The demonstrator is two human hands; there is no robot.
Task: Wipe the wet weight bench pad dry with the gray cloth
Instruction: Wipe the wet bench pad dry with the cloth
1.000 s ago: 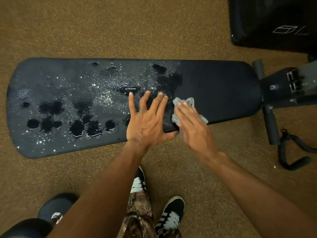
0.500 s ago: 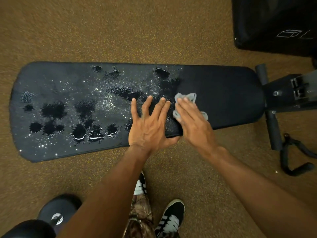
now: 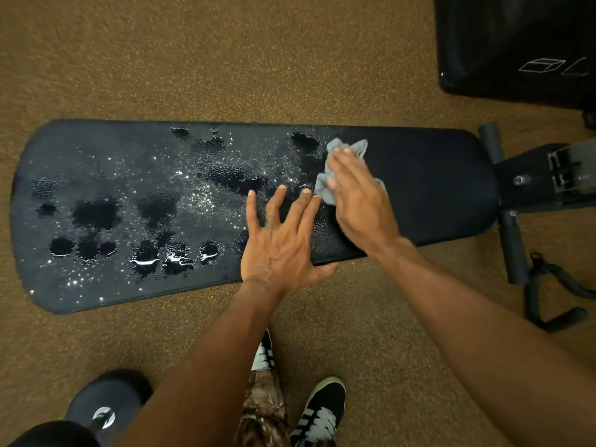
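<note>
The long black weight bench pad point(image 3: 429, 188) lies across the view. Its left and middle parts carry water drops and dark puddles point(image 3: 96, 214); the right end looks dry and matte. My right hand point(image 3: 361, 201) presses the crumpled gray cloth point(image 3: 346, 148) flat on the pad at the line between wet and dry, near the far edge. Most of the cloth is hidden under my fingers. My left hand point(image 3: 280, 243) rests flat on the pad's near edge, fingers spread, just left of the right hand and holding nothing.
Brown speckled floor point(image 3: 225, 59) surrounds the bench. The bench frame with foam rollers point(image 3: 512, 250) and a black handle point(image 3: 554, 285) sits at right. A black padded block point(image 3: 516, 43) stands at the top right. My shoes point(image 3: 319, 411) and a dumbbell point(image 3: 103, 411) are below.
My right hand has slid the cloth away from me, from the pad's near half up toward the far edge. My left hand stays planted in the same spot.
</note>
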